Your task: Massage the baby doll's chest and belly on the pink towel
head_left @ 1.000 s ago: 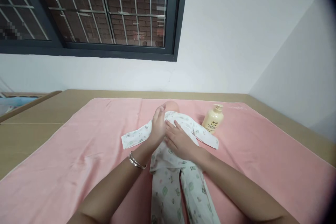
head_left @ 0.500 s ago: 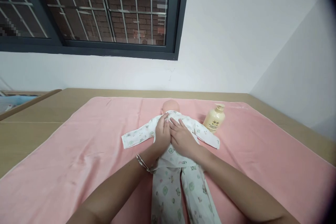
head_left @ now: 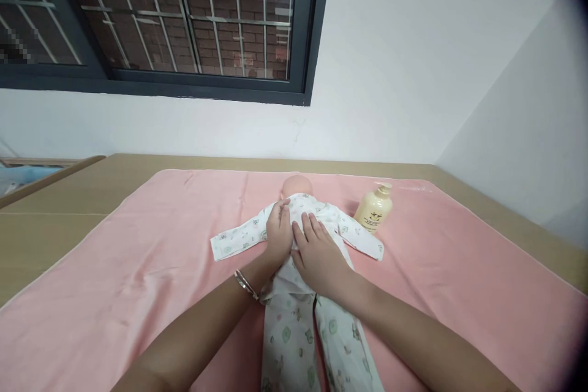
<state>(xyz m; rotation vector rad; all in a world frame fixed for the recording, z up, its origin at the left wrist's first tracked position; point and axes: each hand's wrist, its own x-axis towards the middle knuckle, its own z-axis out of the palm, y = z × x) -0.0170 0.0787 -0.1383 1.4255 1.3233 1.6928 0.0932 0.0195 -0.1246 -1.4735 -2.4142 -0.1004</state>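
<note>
A baby doll (head_left: 297,185) in a white patterned top and trousers lies stretched out with its head away from me and its sleeves spread to both sides. My left hand (head_left: 278,229) rests edge-on against the left of the doll's torso, fingers extended toward the neck, holding nothing. Flat on the middle of the torso lies my right hand (head_left: 319,254), fingers stretched out and slightly apart. A bracelet circles my left wrist. The doll's face is not visible; only the bald back or top of its head shows.
A pale yellow pump bottle (head_left: 374,207) stands by the doll's right-hand sleeve. Beneath everything is a pink sheet (head_left: 184,214) on a wooden surface (head_left: 92,180). Behind are a white wall and a dark-framed window (head_left: 206,89) with bars. Something blue (head_left: 32,176) shows at far left.
My right hand has slid a little down the doll's torso toward me, its fingers leaving the left hand's. My left hand has shifted slightly left.
</note>
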